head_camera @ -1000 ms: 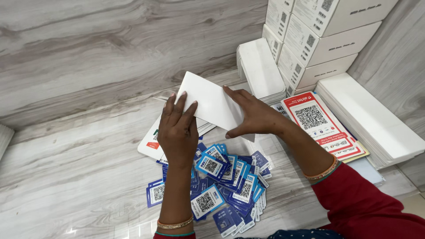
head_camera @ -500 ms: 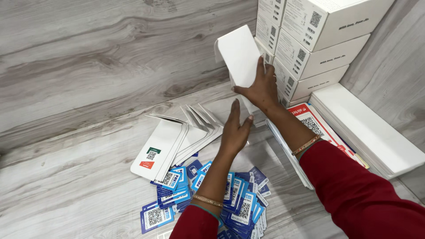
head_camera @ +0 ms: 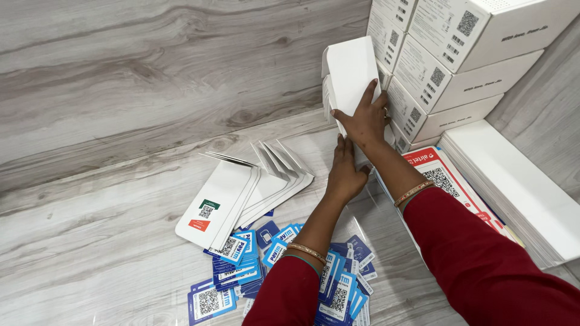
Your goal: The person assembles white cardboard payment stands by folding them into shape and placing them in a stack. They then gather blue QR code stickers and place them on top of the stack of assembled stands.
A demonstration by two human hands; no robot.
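White envelopes in a thick bundle [head_camera: 349,75] stand upright at the far right of the scene, pressed against a stack of white cartons [head_camera: 459,54] that bear square code labels. The right hand [head_camera: 365,121] clasps the bundle's lower near edge, fingers spread flat up its face and thumb around the side. The left hand [head_camera: 345,172] lies just below it, palm down and fingers straight, its tips reaching up toward the right wrist; whether it grips anything I cannot tell. To the left, a fanned pile of white envelopes [head_camera: 241,190] rests on the grey wood-grain surface [head_camera: 90,253]. Nearer, blue code stickers [head_camera: 241,271] lie scattered. A red-and-white printed card [head_camera: 444,175] lies at right.
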